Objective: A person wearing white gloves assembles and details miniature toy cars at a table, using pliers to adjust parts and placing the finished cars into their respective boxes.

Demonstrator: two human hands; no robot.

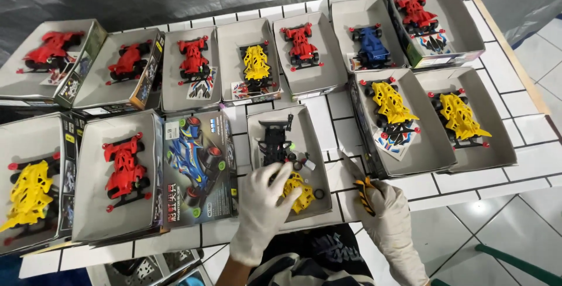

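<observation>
**Fingers on a yellow car shell, centre tray**

Fingers of our left hand (263,204), gloved white, are closed over the yellow body shell (298,191) lying at the six o'clock end of the open grey box (310,131) in the middle of the white-tiled table (468,189). At twelve o'clock in the same box sits the black chassis (275,142), with loose small parts (304,163) between. Our right hand (383,204) is wrapped round a yellow-and-black tool handle (364,192), its blade pointing to eleven o'clock, just outside the box wall.

Handling, as we judge it: shell is thin moulded plastic, light, springy, easily cracked at its open lattice; best held by the two flanks, not the thin nose. Chassis is stiffer, wheels roll.
</observation>
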